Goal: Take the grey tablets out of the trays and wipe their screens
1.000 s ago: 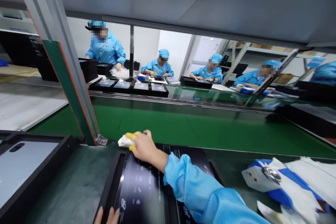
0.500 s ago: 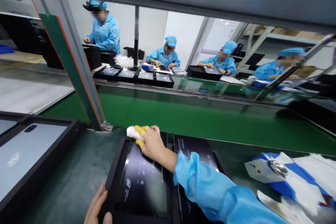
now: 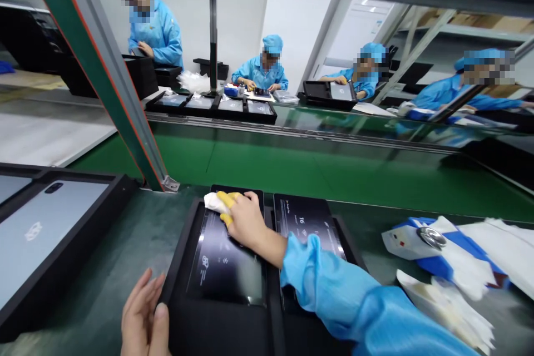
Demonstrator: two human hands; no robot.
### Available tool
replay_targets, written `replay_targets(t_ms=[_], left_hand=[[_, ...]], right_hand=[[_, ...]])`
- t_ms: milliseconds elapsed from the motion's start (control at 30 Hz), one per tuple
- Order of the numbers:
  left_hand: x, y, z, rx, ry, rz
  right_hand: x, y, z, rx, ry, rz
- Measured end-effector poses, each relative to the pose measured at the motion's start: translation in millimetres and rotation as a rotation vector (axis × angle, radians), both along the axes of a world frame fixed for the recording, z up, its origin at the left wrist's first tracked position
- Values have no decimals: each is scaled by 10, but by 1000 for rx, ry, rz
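Observation:
My right hand (image 3: 246,219), with yellow finger cots on some fingers, is closed on a folded white wipe (image 3: 214,203). It presses the wipe on the upper part of a black-screened tablet (image 3: 208,281) with white print. This tablet lies in a black foam tray (image 3: 177,267). To its right, partly hidden by my blue sleeve, is a second dark-screened tablet (image 3: 308,217). My left hand (image 3: 144,314) is at the tray's left edge, fingers stretched out and thumb against the rim.
A black tray (image 3: 120,192) with grey-backed tablets stands at left. At right lie a white and blue packet with a round metal piece (image 3: 431,238) and crumpled white wipes (image 3: 454,311). A metal post (image 3: 120,94) rises near the green belt (image 3: 250,150). Several co-workers sit or stand beyond it.
The camera view has tilted, so the scene sits higher. My right hand and wipe stay near the tablet's top. More of my left hand shows, its thumb now on the tray rim.

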State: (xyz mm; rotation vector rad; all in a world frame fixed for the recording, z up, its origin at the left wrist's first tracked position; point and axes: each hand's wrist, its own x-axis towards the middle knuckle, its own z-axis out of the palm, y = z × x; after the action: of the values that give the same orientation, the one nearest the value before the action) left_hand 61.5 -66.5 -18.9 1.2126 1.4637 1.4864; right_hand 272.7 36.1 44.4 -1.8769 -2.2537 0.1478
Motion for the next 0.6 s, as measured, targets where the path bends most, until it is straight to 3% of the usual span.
replay_targets(t_ms=[200, 267, 433, 500, 600], left_hand=[[1, -13, 74, -25, 15, -22], [-13, -13, 59, -24, 39, -30], [-115, 15, -91, -17, 226, -105], [-156, 29, -138, 19, 299, -112], [-152, 41, -157, 121, 458, -148]], right_hand=[[-162, -1062, -426, 16, 77, 504], [-9, -1045, -438, 46, 119, 483], [513, -435, -267, 185, 144, -4], [520, -526, -290, 229, 158, 23], [313, -1056, -441, 276, 184, 269]])
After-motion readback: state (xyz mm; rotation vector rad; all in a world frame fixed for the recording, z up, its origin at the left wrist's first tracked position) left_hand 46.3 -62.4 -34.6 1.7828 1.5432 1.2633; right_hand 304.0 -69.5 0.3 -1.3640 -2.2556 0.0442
